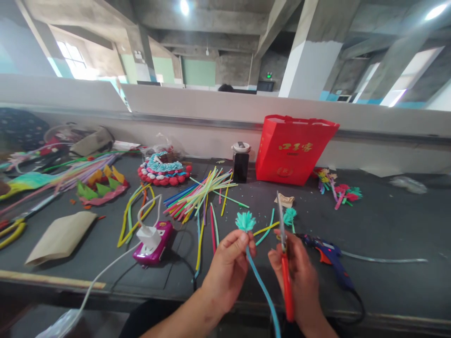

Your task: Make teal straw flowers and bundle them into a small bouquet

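Observation:
My left hand (pixel 232 263) pinches a turquoise flower (pixel 245 220) just below its cut, spread petals. From that grip a blue pipe-cleaner-like stem (pixel 262 286) hangs down toward the table's front edge. In my right hand (pixel 301 277) are red-handled scissors (pixel 287 281), their blades pointing up and away; they stand to the right of the flower, apart from it. Behind the scissors lies a second turquoise flower (pixel 290 216) on the table. A blue glue gun (pixel 331 258) with a clear glue stick rests just right of my right hand.
Colourful fuzzy stems (pixel 202 195) lie heaped mid-table. A purple power strip (pixel 154 249) with a white plug and cable sits to the left, near a brown paper piece (pixel 61 237). At the back stand a red bag (pixel 296 150) and a dark phone (pixel 241 167). Another person's hand (pixel 4 188) shows far left.

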